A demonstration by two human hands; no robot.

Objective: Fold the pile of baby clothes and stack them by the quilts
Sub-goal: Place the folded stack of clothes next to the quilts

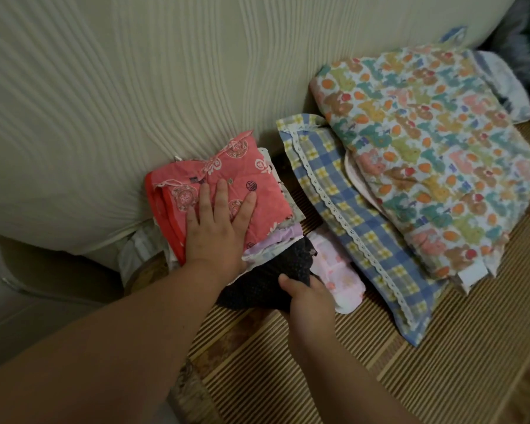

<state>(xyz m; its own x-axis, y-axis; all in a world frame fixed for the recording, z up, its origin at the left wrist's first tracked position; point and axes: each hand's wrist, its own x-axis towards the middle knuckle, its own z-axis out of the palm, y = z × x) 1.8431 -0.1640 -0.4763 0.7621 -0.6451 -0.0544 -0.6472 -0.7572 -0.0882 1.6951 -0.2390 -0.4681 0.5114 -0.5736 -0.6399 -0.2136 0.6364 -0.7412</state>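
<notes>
A stack of folded baby clothes stands against a cream padded wall, topped by a red patterned garment (257, 182). My left hand (216, 231) lies flat on that red garment with straight fingers. Below it, a dark dotted garment (266, 280) sticks out from the stack's lower layers, and my right hand (309, 296) grips its near edge, thumb on top. A pink printed piece (337, 270) lies beside it. To the right sit the folded quilts: a blue-and-yellow checked one with lace trim (349, 215) and a colourful animal-print one (435, 166) on top.
Everything rests on a woven bamboo mat (441, 362). The cream ribbed padded surface (104, 102) rises behind the stack. More folded bedding (508, 81) lies at the far right behind the quilts. A pale piece of furniture (28, 286) is at the lower left.
</notes>
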